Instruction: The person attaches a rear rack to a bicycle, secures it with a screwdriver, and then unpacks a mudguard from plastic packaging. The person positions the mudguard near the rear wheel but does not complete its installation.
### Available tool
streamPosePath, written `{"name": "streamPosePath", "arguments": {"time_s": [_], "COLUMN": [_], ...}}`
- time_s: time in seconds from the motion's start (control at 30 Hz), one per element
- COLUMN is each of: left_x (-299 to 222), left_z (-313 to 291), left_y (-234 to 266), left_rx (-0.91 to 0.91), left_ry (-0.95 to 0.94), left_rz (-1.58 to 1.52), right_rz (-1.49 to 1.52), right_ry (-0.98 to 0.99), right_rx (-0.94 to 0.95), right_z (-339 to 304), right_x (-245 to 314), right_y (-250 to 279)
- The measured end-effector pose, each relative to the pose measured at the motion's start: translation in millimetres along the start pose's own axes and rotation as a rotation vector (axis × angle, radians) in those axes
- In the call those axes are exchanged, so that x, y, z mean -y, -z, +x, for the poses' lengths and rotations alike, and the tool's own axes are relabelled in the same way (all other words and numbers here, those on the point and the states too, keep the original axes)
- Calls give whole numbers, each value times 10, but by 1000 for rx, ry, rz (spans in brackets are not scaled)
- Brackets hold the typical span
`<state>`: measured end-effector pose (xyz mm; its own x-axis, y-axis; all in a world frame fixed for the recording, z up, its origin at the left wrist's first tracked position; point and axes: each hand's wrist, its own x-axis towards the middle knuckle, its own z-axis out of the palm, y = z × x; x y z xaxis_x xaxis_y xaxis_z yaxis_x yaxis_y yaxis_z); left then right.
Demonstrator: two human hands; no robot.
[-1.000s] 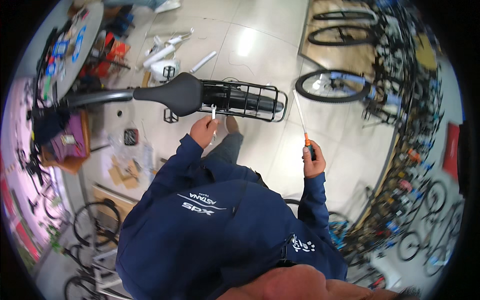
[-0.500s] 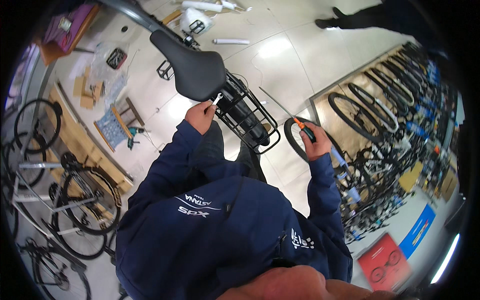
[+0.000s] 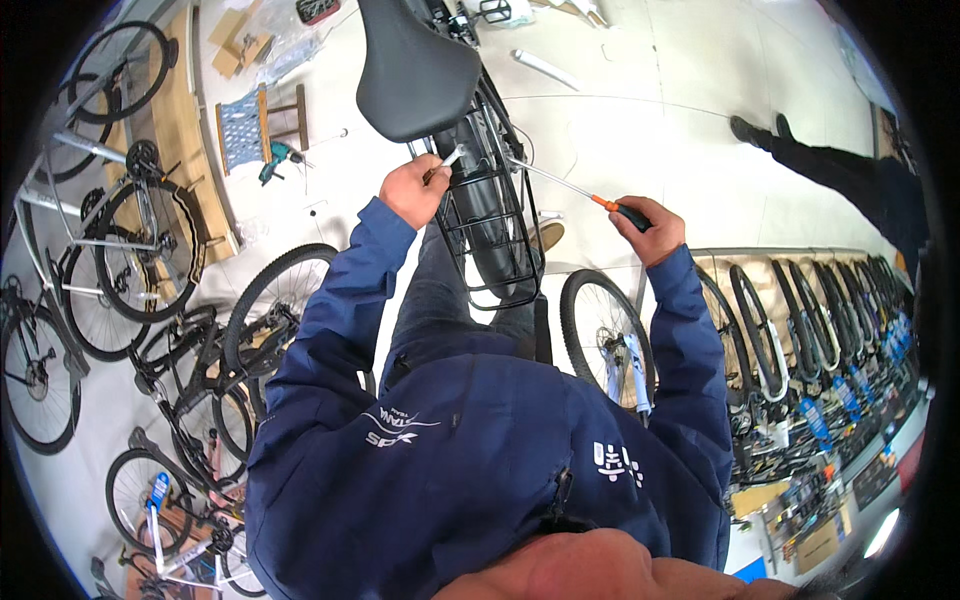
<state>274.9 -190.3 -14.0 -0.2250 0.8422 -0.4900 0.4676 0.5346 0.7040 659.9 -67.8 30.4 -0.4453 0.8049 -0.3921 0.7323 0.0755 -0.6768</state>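
In front of me stands a bicycle with a black saddle [image 3: 415, 85]. A black rear rack [image 3: 527, 215] sits behind the saddle, over the rear wheel. My left hand [image 3: 410, 195] is closed on a small silver wrench [image 3: 452, 158] at the rack's left side, near its front end. From the right, my right hand [image 3: 652, 232] grips the dark handle of a long screwdriver [image 3: 565, 184] with an orange collar. Its shaft points left, and its tip is by the rack's right front part; whether it sits on a screw I cannot tell.
A folding stool [image 3: 243, 130] and a green power drill [image 3: 280, 160] are on the floor to the left. A white tube [image 3: 545, 68] lies beyond the bike. Parked bicycles line both sides. Another person's legs [image 3: 820, 160] show at the right.
My right hand has brought the screwdriver from beside the rack to its right side. My left hand stays by the rack with the wrench. The view has shifted.
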Motion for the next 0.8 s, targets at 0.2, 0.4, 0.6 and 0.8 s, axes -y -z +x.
{"name": "streamPosePath", "arguments": {"time_s": [0.2,0.4,0.6,0.8], "left_x": [41,113,82,69], "left_z": [-40,-113,-94,-61], "left_y": [-61,-97,-66,-48], "left_rx": [-48,-88,-94,-83], "left_ry": [4,-6,4,25], "left_rz": [-151,-192,-180,-163], "right_rz": [-26,-80,-62,-72], "right_ry": [29,31,36,14], "right_rx": [58,105,127,129], "right_z": [261,330,367,394], "right_x": [46,137,144,135], "right_y": [34,102,151,152]}}
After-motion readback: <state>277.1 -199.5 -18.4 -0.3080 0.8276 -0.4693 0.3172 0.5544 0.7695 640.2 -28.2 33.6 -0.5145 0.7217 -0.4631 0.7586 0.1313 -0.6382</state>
